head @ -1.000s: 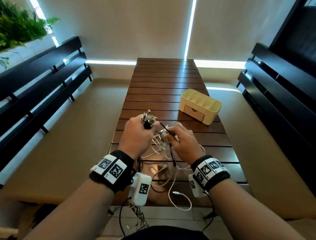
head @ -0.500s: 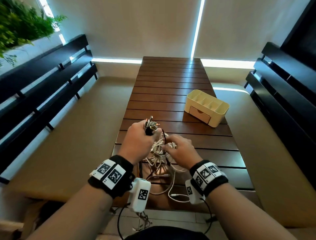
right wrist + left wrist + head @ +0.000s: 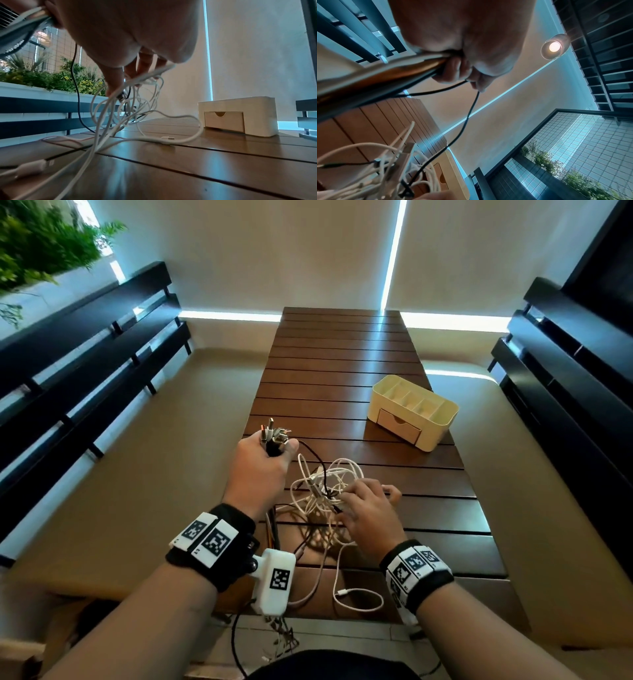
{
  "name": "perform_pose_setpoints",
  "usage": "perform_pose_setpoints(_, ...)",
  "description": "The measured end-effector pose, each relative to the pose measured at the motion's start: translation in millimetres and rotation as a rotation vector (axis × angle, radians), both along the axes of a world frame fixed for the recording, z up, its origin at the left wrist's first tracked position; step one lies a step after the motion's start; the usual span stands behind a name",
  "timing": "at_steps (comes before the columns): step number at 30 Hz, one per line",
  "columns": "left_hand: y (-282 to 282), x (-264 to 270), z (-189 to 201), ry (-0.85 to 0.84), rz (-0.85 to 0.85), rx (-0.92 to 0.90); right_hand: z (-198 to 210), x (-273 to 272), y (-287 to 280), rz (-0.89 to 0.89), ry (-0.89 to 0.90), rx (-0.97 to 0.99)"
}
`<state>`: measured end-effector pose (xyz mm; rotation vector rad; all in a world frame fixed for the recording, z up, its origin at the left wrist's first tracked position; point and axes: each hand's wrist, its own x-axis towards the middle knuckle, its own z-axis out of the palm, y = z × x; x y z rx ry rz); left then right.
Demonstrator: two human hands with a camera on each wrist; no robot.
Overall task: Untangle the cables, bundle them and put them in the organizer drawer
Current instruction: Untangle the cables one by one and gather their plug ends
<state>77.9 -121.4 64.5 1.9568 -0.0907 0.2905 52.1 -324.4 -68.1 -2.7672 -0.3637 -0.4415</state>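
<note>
My left hand (image 3: pixel 258 470) is fisted around a bunch of cable ends (image 3: pixel 274 436), their plugs sticking up out of the fist; the left wrist view shows the cables (image 3: pixel 382 73) running out under my curled fingers (image 3: pixel 453 69). A tangle of white and black cables (image 3: pixel 322 491) lies on the slatted wooden table (image 3: pixel 342 364) between my hands. My right hand (image 3: pixel 368 513) reaches into the tangle, and its fingertips (image 3: pixel 115 86) pinch white strands (image 3: pixel 137 81) lifted off the table. The cream organizer (image 3: pixel 414 410) stands at the far right with its drawer (image 3: pixel 223 121) closed.
A loose white cable with a plug (image 3: pixel 356 599) loops near the table's front edge. Dark slatted bench backs (image 3: pixel 85 347) run along both sides. Green plants (image 3: pixel 37 244) stand at the back left. Beige cushioned seats (image 3: pixel 171 440) flank the table.
My right hand has dropped lower and back towards me, into the tangle on the table. The left hand still holds the plug bunch. The view has shifted slightly.
</note>
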Motion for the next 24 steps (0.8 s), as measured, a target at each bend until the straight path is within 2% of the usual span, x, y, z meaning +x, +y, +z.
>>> perform_pose_setpoints(6, -2, 2, 5, -0.003, 0.039, -0.038, -2, -8, -2, -0.001, -0.131, -0.05)
perform_pose_setpoints(10, -3, 2, 7, -0.014, 0.031, -0.005, 2, -10, 5, -0.012, -0.02, 0.035)
perform_pose_setpoints(13, -5, 0, 8, -0.02, -0.001, -0.011, 5, -9, 9, -0.006, 0.015, 0.014)
perform_pose_setpoints(19, 3, 2, 9, 0.001, 0.04, -0.008, 4, -15, 6, 0.007, -0.241, -0.113)
perform_pose_setpoints(24, 16, 12, 6, 0.027, 0.122, -0.118, 6, -17, 5, 0.03, -0.269, -0.092)
